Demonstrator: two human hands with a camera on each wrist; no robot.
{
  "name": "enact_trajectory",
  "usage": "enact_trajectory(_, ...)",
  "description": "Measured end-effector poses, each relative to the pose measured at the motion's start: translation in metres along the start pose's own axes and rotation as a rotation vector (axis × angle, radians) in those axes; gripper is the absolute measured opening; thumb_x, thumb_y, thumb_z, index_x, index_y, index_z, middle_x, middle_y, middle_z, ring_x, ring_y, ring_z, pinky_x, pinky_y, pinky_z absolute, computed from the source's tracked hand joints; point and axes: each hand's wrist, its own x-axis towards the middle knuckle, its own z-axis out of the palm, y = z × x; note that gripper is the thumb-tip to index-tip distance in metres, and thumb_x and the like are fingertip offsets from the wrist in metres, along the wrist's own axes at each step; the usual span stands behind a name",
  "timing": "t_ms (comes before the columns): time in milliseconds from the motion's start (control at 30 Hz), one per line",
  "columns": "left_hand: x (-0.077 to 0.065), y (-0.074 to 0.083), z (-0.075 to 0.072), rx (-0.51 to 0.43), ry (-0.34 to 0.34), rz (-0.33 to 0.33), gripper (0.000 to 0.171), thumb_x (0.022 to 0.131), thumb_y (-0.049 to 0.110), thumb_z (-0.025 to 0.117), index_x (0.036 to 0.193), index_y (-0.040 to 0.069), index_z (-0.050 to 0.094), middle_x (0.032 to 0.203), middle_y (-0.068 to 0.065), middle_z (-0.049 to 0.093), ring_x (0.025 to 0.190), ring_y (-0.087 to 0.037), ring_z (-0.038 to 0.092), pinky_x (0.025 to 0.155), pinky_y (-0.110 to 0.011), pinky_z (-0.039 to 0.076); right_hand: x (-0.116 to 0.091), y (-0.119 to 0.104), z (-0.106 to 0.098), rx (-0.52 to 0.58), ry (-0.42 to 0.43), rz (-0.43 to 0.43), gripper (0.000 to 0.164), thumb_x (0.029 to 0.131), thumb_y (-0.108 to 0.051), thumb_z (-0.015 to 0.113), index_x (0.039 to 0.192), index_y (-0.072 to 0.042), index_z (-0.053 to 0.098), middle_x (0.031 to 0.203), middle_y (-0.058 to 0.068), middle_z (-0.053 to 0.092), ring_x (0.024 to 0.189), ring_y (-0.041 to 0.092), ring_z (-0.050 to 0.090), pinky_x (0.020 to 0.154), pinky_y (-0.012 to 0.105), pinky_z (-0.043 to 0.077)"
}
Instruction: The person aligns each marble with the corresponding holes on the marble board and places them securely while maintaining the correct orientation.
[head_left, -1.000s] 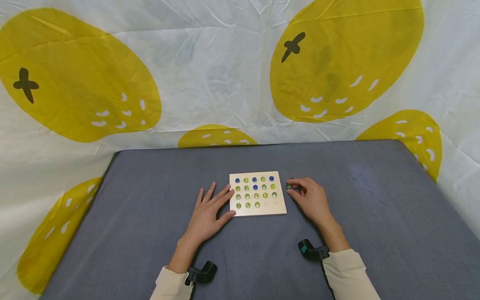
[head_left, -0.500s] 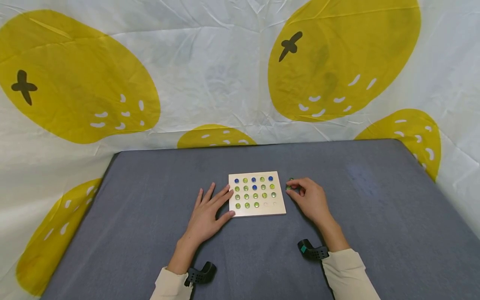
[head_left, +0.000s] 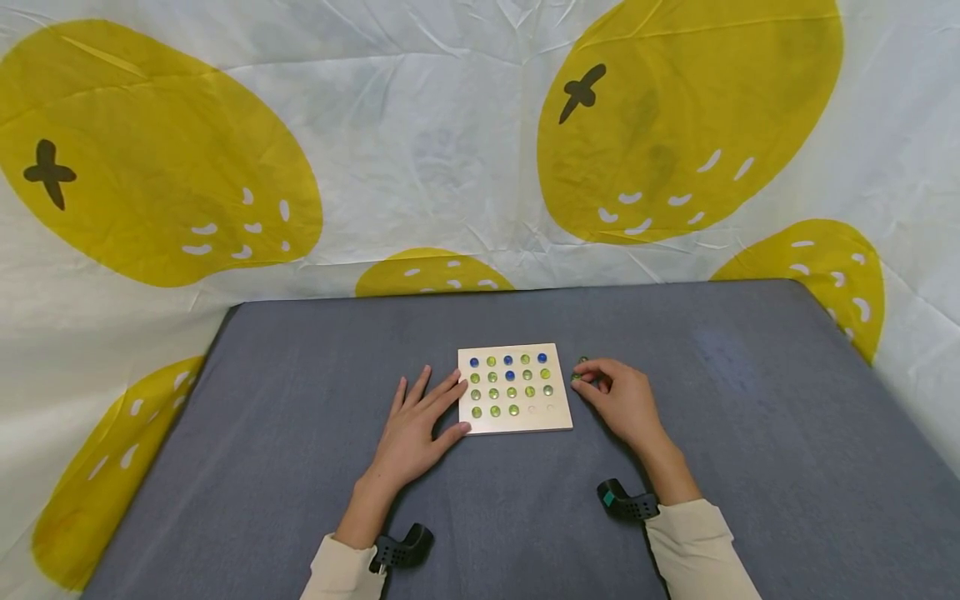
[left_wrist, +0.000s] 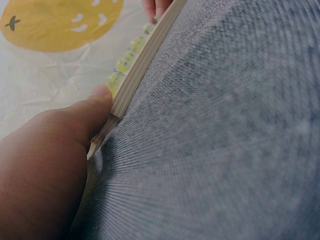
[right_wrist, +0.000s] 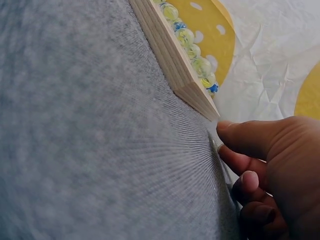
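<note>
A light wooden board lies on the cloth-covered table, with rows of green and blue glass marbles seated in its hollows. Two hollows at the front right hold no marble. My left hand lies with fingers spread, fingertips and thumb on the board's left edge. Just off the board's right side, my right hand pinches a green marble between thumb and index finger, low over the cloth. Another green marble shows right behind those fingertips. In the right wrist view the fingers hide the pinched marble.
Grey cloth covers the table around the board. Behind it hangs a white curtain printed with yellow fruit shapes. A dark wrist camera is strapped on the left wrist, another dark camera on the right.
My right fingertips have shifted slightly toward the board, and a second green marble has come into sight behind them. My left hand and the board stay put.
</note>
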Motion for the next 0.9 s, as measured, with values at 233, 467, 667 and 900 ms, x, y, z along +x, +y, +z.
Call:
enact_trajectory(233, -0.001, 0.000, -0.001, -0.001, -0.001, -0.005, 0.061, 0.091, 0.047, 0.061, 0.145, 0.023, 0.046, 0.149, 0.005, 0.039, 0.141, -0.031, 0.023, 0.113, -0.056, 0.008, 0.000, -0.002, -0.001, 0.033, -0.009, 0.020, 0.014, 0.083, -0.013, 0.076, 0.096, -0.008, 0.072, 0.077, 0.000, 0.066, 0.059, 0.015, 0.048, 0.052, 0.024, 0.037)
enact_trajectory(467, -0.001, 0.000, -0.002, -0.003, -0.006, -0.006, 0.061, 0.091, 0.047, 0.061, 0.145, 0.024, 0.045, 0.149, 0.005, 0.038, 0.142, -0.031, 0.022, 0.113, -0.056, 0.008, 0.000, -0.006, -0.004, 0.055, 0.006, 0.000, 0.013, 0.083, -0.013, 0.077, 0.095, -0.009, 0.072, 0.075, 0.000, 0.064, 0.061, 0.015, 0.049, 0.053, 0.023, 0.038)
enact_trajectory(667, -0.001, 0.001, -0.002, -0.009, -0.006, -0.005, 0.060, 0.091, 0.046, 0.061, 0.145, 0.023, 0.046, 0.149, 0.004, 0.039, 0.141, -0.032, 0.023, 0.113, -0.057, 0.007, -0.001, -0.011, -0.007, 0.070, -0.009, -0.018, 0.013, 0.083, -0.016, 0.077, 0.095, -0.011, 0.072, 0.074, -0.002, 0.062, 0.062, 0.015, 0.049, 0.054, 0.024, 0.038)
enact_trajectory(900, -0.001, 0.001, -0.001, -0.006, -0.002, -0.001, 0.061, 0.091, 0.047, 0.061, 0.145, 0.023, 0.046, 0.149, 0.004, 0.039, 0.141, -0.032, 0.022, 0.113, -0.057, 0.008, -0.002, -0.015, -0.010, 0.092, -0.043, -0.055, 0.014, 0.083, -0.016, 0.077, 0.095, -0.014, 0.072, 0.073, -0.005, 0.062, 0.062, 0.014, 0.050, 0.054, 0.024, 0.039)
